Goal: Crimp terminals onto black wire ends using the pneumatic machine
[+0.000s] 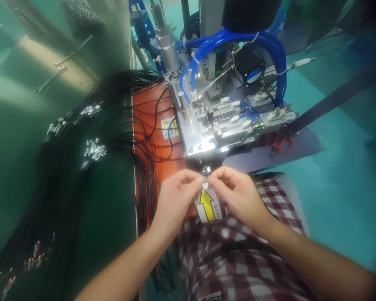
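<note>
My left hand and my right hand meet fingertip to fingertip just in front of the machine. Thumb and forefinger are pinched together on each hand. Between them shows a tiny shiny piece, too small to identify. Directly below the fingertips is a white label with a yellow arrow. A small metal fitting on the machine's front sits just beyond the fingers.
Bundles of black cables with silvery ends spread over the green table and orange base. Blue air hoses arch over the machine. Red-handled pliers lie to its right on a grey board.
</note>
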Action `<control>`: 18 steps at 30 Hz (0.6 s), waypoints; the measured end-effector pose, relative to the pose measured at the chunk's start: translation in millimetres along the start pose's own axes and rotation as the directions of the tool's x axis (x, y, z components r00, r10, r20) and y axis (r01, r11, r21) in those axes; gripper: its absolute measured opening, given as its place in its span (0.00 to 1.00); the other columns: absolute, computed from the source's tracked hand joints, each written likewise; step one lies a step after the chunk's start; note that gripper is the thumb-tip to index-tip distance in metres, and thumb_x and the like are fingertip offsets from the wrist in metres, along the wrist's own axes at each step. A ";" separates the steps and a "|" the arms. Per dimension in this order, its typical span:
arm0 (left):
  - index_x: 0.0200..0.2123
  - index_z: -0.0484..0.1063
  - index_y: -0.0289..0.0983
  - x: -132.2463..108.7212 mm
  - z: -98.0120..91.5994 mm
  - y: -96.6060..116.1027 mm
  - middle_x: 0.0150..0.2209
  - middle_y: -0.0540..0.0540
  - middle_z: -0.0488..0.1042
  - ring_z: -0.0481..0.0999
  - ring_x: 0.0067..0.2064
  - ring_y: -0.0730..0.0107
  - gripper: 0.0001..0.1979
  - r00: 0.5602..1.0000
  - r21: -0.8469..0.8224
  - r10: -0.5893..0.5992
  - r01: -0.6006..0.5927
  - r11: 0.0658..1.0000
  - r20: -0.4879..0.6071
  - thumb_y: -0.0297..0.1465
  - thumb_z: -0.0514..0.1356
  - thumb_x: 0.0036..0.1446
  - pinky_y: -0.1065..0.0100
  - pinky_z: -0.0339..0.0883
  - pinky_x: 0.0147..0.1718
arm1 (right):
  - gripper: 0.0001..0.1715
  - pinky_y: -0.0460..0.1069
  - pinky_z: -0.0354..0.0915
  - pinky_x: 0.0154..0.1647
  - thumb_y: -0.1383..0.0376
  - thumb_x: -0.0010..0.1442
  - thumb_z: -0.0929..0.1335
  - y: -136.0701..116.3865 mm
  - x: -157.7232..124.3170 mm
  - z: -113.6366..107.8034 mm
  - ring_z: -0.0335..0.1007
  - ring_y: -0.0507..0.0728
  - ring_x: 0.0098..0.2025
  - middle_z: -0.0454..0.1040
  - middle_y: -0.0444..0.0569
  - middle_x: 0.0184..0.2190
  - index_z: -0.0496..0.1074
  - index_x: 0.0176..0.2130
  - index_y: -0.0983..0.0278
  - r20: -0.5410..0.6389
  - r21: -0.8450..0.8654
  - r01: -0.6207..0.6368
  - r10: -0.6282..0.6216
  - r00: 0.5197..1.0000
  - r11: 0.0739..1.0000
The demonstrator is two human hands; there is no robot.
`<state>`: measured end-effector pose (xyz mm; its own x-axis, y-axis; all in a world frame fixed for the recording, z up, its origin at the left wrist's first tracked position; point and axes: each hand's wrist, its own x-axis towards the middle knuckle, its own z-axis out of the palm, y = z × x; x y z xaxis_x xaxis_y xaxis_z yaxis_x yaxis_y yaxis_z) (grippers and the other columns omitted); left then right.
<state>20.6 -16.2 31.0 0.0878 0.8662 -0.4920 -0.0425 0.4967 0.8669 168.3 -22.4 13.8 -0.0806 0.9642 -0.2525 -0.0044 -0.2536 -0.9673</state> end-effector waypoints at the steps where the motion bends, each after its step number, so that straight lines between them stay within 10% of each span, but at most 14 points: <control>1: 0.27 0.70 0.35 0.0 0.2 -0.4 0.16 0.57 0.58 0.55 0.17 0.85 0.11 1.000 -0.007 -0.002 0.002 1.000 0.003 0.36 0.65 0.52 0.82 0.50 0.15 | 0.10 0.45 0.62 0.26 0.62 0.59 0.68 0.2 -0.7 0.0 0.63 0.50 0.25 0.69 0.42 0.24 0.69 0.28 0.64 -0.001 -0.016 0.015 -0.015 1.000 1.000; 7: 0.27 0.68 0.36 -3.4 4.3 -1.3 0.16 0.58 0.59 0.52 0.15 0.85 0.12 0.999 -0.017 -0.040 0.039 0.999 -0.022 0.37 0.66 0.51 0.81 0.53 0.13 | 0.08 0.46 0.62 0.30 0.65 0.61 0.66 -0.3 -1.9 -1.0 0.63 0.51 0.29 0.68 0.43 0.26 0.67 0.29 0.64 -0.002 -0.169 0.134 -0.136 0.991 0.977; 18: 0.27 0.69 0.36 -3.9 3.7 0.1 0.15 0.58 0.60 0.53 0.15 0.85 0.11 0.999 -0.015 -0.036 0.036 0.999 -0.019 0.37 0.65 0.52 0.81 0.54 0.14 | 0.08 0.45 0.61 0.23 0.62 0.56 0.69 -6.6 1.0 -2.1 0.61 0.49 0.22 0.66 0.41 0.21 0.70 0.30 0.64 0.022 0.009 -0.036 0.036 0.999 0.999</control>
<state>23.9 -19.8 33.2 0.0707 0.8485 -0.5244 -0.0545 0.5282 0.8473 170.4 -19.6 19.9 -0.1029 0.9525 -0.2865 -0.0105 -0.2891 -0.9572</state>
